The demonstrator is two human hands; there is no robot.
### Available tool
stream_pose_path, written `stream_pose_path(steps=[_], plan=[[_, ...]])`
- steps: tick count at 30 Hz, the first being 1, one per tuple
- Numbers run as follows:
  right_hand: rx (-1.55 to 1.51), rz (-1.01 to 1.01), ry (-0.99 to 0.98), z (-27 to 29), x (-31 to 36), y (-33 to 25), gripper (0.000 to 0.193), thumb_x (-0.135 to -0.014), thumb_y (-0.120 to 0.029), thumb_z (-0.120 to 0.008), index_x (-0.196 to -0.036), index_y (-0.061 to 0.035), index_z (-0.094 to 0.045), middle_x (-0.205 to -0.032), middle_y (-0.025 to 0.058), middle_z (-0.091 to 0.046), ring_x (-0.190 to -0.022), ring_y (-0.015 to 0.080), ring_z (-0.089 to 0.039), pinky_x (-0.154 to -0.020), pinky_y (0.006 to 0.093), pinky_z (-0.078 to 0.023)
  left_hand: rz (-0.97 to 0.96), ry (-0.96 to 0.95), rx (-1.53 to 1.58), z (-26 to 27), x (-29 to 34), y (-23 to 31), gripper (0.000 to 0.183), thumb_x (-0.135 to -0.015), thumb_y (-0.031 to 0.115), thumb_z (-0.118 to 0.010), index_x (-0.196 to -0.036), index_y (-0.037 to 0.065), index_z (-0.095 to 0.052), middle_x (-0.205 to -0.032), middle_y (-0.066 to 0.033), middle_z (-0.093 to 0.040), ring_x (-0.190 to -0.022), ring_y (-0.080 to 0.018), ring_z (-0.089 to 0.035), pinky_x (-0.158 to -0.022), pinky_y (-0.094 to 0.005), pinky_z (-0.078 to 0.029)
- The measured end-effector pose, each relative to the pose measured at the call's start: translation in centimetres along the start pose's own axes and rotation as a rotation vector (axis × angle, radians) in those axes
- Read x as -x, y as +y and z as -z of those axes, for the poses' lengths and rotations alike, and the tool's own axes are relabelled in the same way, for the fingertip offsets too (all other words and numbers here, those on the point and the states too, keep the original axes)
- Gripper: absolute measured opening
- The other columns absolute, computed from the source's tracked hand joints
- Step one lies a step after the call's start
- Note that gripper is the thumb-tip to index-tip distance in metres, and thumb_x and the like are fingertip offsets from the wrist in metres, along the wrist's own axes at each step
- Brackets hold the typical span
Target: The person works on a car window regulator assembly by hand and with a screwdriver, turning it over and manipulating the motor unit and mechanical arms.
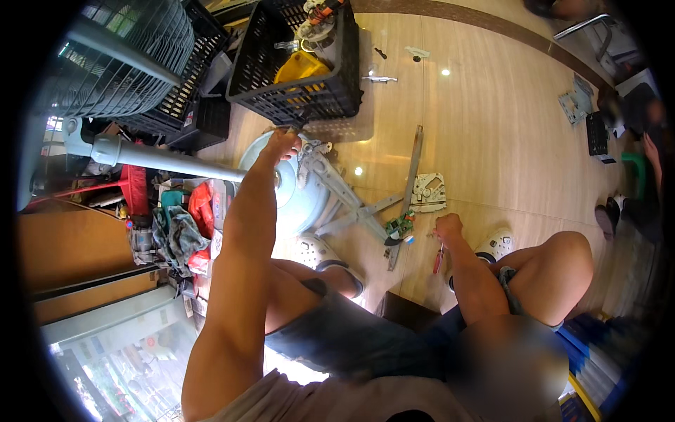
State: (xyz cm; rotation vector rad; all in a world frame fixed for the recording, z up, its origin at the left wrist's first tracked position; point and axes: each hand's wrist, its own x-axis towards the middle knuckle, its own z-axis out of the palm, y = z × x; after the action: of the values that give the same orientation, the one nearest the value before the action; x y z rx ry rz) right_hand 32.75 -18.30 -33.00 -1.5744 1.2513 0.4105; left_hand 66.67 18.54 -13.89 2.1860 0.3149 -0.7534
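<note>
My left hand (283, 144) reaches forward to the near side of a black plastic crate (292, 105). Its fingers are closed round a dark object (301, 121), too small to make out. Below that hand, a metal scissor-arm mechanism with a toothed plate (337, 186) lies partly over the fan's round base (302, 200). My right hand (448, 226) is closed on a slim red-handled tool (439, 260) that points down toward me. Left of it, a green circuit board (399, 227) rests on a long metal strip (413, 169). Beside the strip lies a pale perforated metal plate (429, 193).
A caged standing fan (133, 63) and its pole (176, 162) stand at left. Inside the crate are a yellow item (301, 67) and other parts. Small metal pieces (382, 79) lie on the floor. Another person (636, 133) sits at the far right, near a black box (600, 137).
</note>
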Motion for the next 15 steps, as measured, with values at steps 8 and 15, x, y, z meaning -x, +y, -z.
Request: stream_pose_path(steps=[8,15], plan=[[0.283,0.043,0.100,0.6,-3.1,0.6,0.015,-0.082,-0.005,-0.067,-0.088,0.0085,-0.064,-0.090,0.0230,-0.069,-0.071,0.0317,-0.070,-0.046,0.0385,-0.054,-0.168,-0.257,-0.092,-1.6,9.4,6.2,0.018,-0.074,0.019,-0.066,-0.069,0.003,-0.060,-0.068,-0.0050,-0.056,-0.057,-0.0159,-0.051,-0.051,-0.0308,-0.044],[0.194,0.088,0.057,1.1,1.6,-5.2,0.018,-0.083,-0.011,-0.062,-0.089,0.0057,-0.068,-0.088,0.0229,-0.071,-0.077,0.0352,-0.072,-0.062,0.0401,-0.059,-0.286,-0.652,0.649,-2.6,23.7,11.2,0.026,-0.080,0.012,-0.061,-0.102,0.000,-0.057,-0.072,-0.0059,-0.054,-0.059,-0.0154,-0.053,-0.050,-0.0284,-0.045]])
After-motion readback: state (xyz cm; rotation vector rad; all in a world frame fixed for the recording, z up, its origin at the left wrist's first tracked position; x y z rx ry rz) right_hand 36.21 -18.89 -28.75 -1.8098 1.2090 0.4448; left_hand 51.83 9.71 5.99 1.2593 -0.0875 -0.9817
